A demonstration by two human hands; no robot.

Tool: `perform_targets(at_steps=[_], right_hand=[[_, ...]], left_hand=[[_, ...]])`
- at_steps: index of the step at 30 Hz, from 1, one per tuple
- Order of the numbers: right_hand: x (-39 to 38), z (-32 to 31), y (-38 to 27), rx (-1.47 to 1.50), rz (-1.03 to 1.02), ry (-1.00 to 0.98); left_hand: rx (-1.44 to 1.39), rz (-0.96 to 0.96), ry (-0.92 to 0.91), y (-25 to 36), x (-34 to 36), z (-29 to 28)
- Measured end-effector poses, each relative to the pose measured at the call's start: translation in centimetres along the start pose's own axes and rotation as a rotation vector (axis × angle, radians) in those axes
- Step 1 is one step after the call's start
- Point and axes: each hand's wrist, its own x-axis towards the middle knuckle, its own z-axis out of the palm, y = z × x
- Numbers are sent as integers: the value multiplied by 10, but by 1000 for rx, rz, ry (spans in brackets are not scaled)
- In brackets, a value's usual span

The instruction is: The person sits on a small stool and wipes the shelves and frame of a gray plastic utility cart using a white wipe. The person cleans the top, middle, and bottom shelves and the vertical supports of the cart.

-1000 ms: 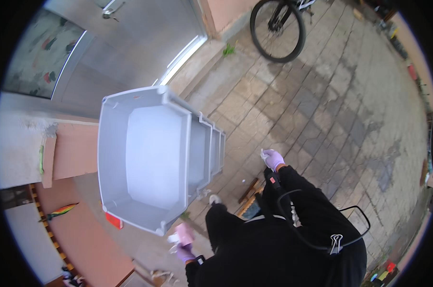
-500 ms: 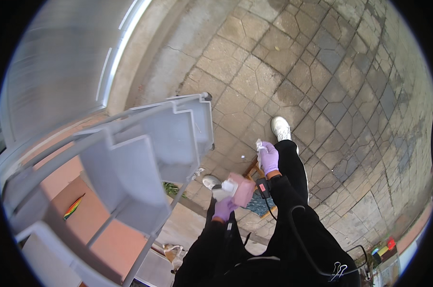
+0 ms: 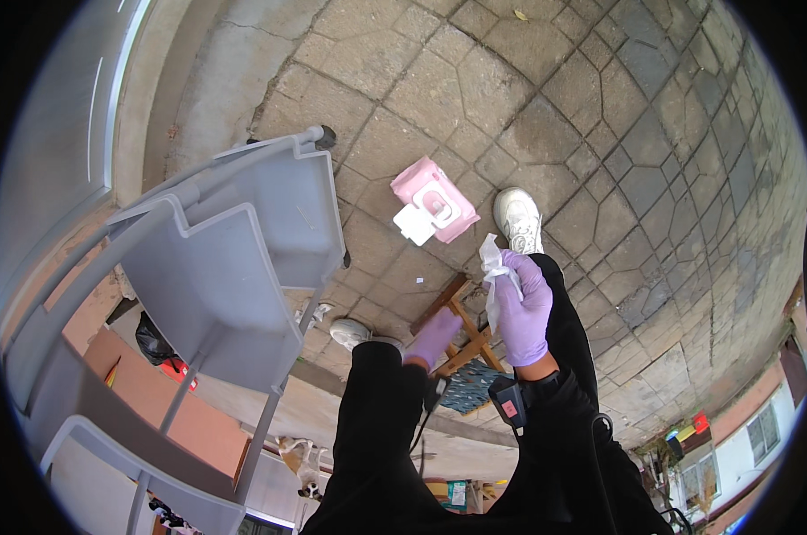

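Both my hands wear purple gloves. My right hand [image 3: 521,308] is closed on a white wet wipe [image 3: 493,263], which sticks up out of the fist. My left hand [image 3: 434,336] hangs just left of it with nothing in it, fingers loosely curled. A pink wipe pack [image 3: 434,201] with its white lid flipped open lies on the paving stones ahead of both hands, apart from them. My white shoes [image 3: 518,218] stand on the stones below.
A grey plastic tiered cart [image 3: 229,267] with deep trays stands close on my left. A wooden frame [image 3: 461,330] lies under my hands. A grey door and step run along the far left. A black cable hangs from my chest.
The pink pack was in my left hand; now it lies on the ground with its lid open. My right hand now holds a white wipe. My view has tilted down.
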Motion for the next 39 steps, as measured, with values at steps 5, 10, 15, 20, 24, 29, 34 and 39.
perform_targets(at_steps=[5, 10, 15, 20, 24, 29, 34, 39], right_hand=[[12, 16, -13, -16, 51, -20], [18, 42, -36, -103, -265, -84], [36, 66, -72, -364, -602, -190], [54, 85, -112, -405, -799, -227], [44, 103, -133, -164, -890, -239], [5, 107, -139, -94, -1003, -193], [-43, 109, -123, 58, -861, -487], [-61, 107, -113, 34, -887, -503]], left_hand=[[87, 71, 34, -16, -55, 54], [386, -70, -251, -38, -59, 50], [384, -108, -442, -26, -55, 41], [404, -46, -715, 11, -30, 17], [257, 314, -511, 17, 6, -27], [63, 362, 18, 25, 24, -64], [129, 647, 451, 57, -62, -76], [139, 943, 1114, 58, -208, -56]])
